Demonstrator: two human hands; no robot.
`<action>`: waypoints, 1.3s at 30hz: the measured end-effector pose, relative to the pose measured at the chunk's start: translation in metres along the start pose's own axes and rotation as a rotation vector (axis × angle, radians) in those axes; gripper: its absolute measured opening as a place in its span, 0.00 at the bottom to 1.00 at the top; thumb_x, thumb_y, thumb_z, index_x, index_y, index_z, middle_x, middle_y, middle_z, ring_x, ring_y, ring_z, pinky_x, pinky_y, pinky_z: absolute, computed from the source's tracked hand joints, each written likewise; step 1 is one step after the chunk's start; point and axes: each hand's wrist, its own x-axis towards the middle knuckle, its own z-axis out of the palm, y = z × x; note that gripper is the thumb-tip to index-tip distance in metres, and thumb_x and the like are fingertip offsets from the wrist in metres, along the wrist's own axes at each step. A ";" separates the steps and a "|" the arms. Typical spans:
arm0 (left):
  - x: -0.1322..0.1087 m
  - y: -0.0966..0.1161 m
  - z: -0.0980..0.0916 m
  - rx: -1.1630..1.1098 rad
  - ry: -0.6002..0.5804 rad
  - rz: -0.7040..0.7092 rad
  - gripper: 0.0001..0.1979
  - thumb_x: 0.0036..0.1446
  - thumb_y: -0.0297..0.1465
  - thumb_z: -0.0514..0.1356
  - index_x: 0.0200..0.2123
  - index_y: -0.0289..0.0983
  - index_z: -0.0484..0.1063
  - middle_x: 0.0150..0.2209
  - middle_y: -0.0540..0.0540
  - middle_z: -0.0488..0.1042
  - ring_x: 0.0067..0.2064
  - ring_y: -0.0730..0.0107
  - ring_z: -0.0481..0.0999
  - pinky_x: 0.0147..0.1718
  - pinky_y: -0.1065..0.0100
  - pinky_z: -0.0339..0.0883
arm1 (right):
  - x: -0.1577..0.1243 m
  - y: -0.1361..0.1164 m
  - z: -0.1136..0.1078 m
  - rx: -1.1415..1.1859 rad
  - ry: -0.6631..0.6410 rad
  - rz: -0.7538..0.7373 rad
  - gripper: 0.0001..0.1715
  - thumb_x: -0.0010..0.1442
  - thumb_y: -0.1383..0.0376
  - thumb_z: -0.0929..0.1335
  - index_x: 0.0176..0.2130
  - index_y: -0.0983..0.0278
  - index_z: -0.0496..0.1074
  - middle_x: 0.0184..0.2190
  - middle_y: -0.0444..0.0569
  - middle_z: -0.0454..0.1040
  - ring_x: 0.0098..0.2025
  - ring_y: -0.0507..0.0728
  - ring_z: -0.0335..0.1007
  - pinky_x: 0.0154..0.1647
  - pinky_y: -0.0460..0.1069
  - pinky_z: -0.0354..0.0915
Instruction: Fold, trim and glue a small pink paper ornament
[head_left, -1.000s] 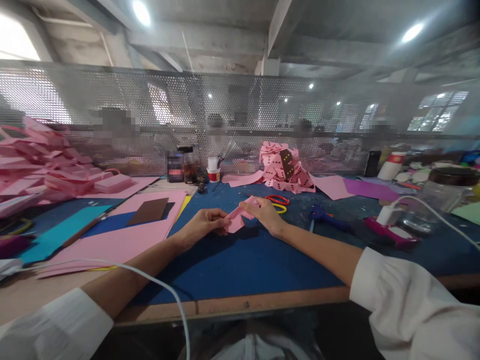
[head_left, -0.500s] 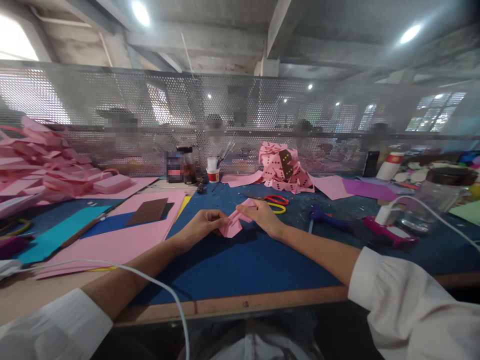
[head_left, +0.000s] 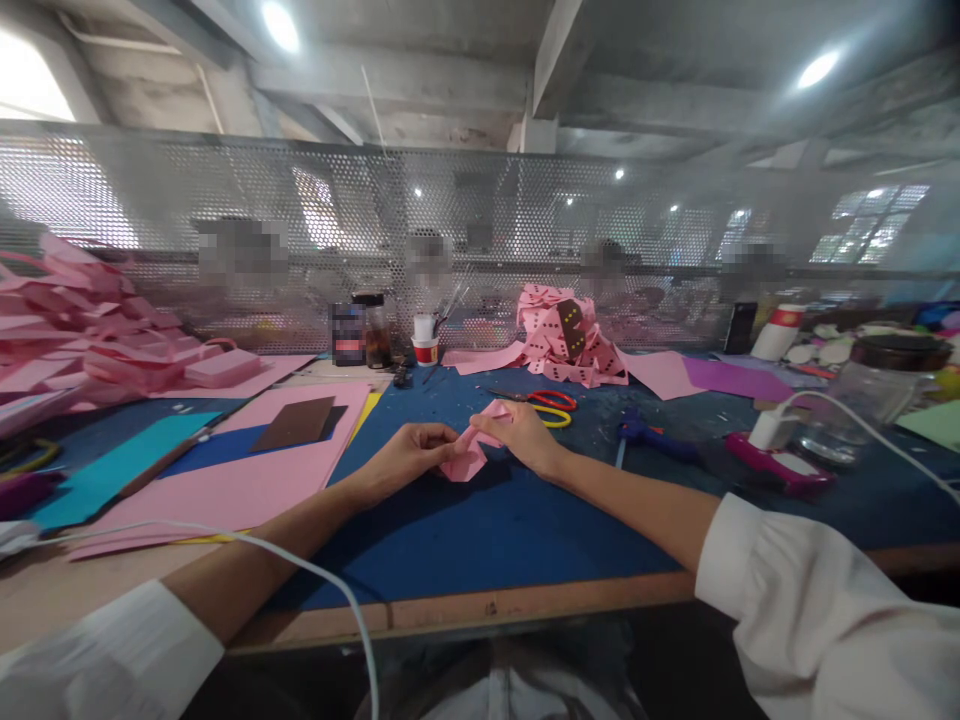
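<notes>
Both hands meet over the blue mat (head_left: 480,520) at the middle of the bench. My left hand (head_left: 409,455) is closed, its fingers pinching one end of a small folded pink paper piece (head_left: 466,460). My right hand (head_left: 523,432) is curled over the other end of the same piece, fingers pressed on it. The paper sits low, close to the mat. Red-handled scissors (head_left: 551,400) lie just beyond my right hand.
A heap of pink punched pieces (head_left: 566,340) stands at the back centre, and stacked pink parts (head_left: 90,330) at the far left. Pink, brown and teal sheets (head_left: 247,450) lie left. A pink glue gun (head_left: 780,462), a glass jar (head_left: 885,390) and white cables sit right. A perforated metal screen closes the back.
Both hands have lowered the pink piece slightly toward the mat and folded it tighter. The right hand now covers more of it.
</notes>
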 end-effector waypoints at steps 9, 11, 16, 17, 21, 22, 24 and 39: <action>0.001 -0.001 0.001 0.082 0.047 0.032 0.19 0.55 0.44 0.63 0.28 0.33 0.73 0.25 0.51 0.72 0.28 0.72 0.68 0.29 0.72 0.59 | -0.001 -0.003 0.002 0.061 -0.029 0.005 0.26 0.58 0.46 0.66 0.23 0.64 0.60 0.20 0.39 0.54 0.24 0.49 0.48 0.25 0.46 0.49; 0.001 0.000 0.000 0.077 0.040 0.029 0.18 0.55 0.44 0.63 0.28 0.33 0.73 0.25 0.51 0.72 0.28 0.73 0.68 0.29 0.72 0.59 | 0.000 -0.002 0.001 0.056 -0.026 -0.007 0.28 0.59 0.45 0.65 0.22 0.63 0.55 0.21 0.39 0.50 0.24 0.49 0.45 0.24 0.47 0.46; 0.001 -0.001 -0.002 0.059 0.041 0.019 0.18 0.54 0.44 0.63 0.29 0.33 0.73 0.25 0.51 0.71 0.28 0.72 0.68 0.29 0.72 0.60 | 0.000 0.000 -0.001 0.047 -0.025 0.008 0.30 0.60 0.43 0.62 0.22 0.62 0.52 0.21 0.40 0.49 0.25 0.50 0.45 0.26 0.47 0.46; 0.001 -0.001 -0.002 0.056 0.045 0.018 0.17 0.53 0.44 0.64 0.29 0.33 0.73 0.25 0.51 0.71 0.28 0.72 0.68 0.29 0.72 0.60 | 0.000 0.000 -0.002 0.046 -0.023 0.018 0.30 0.61 0.42 0.61 0.23 0.62 0.52 0.21 0.40 0.50 0.25 0.50 0.46 0.26 0.47 0.47; 0.002 -0.003 -0.003 0.065 0.054 0.024 0.17 0.53 0.43 0.64 0.29 0.33 0.74 0.25 0.51 0.71 0.28 0.73 0.67 0.29 0.72 0.59 | 0.000 0.000 -0.003 0.020 -0.023 0.021 0.31 0.61 0.42 0.60 0.23 0.62 0.51 0.21 0.40 0.49 0.25 0.50 0.45 0.27 0.47 0.47; 0.002 -0.003 -0.003 0.068 0.059 0.024 0.17 0.54 0.43 0.64 0.29 0.33 0.74 0.25 0.51 0.71 0.28 0.73 0.67 0.28 0.72 0.59 | 0.000 0.001 -0.003 0.015 -0.018 0.012 0.31 0.61 0.42 0.60 0.23 0.62 0.50 0.21 0.40 0.48 0.25 0.50 0.45 0.26 0.47 0.47; 0.002 -0.004 -0.003 0.064 0.071 0.022 0.17 0.53 0.43 0.64 0.29 0.33 0.74 0.25 0.51 0.71 0.27 0.73 0.67 0.28 0.72 0.59 | 0.001 0.003 -0.005 0.007 -0.014 -0.016 0.31 0.62 0.43 0.60 0.23 0.62 0.50 0.22 0.40 0.48 0.26 0.50 0.44 0.26 0.47 0.46; 0.004 -0.006 -0.007 -0.019 0.096 0.030 0.18 0.52 0.44 0.65 0.28 0.33 0.73 0.24 0.51 0.72 0.27 0.74 0.68 0.27 0.73 0.59 | 0.007 0.015 -0.011 -0.099 -0.050 -0.045 0.33 0.63 0.43 0.58 0.22 0.65 0.63 0.19 0.42 0.59 0.25 0.51 0.53 0.27 0.47 0.51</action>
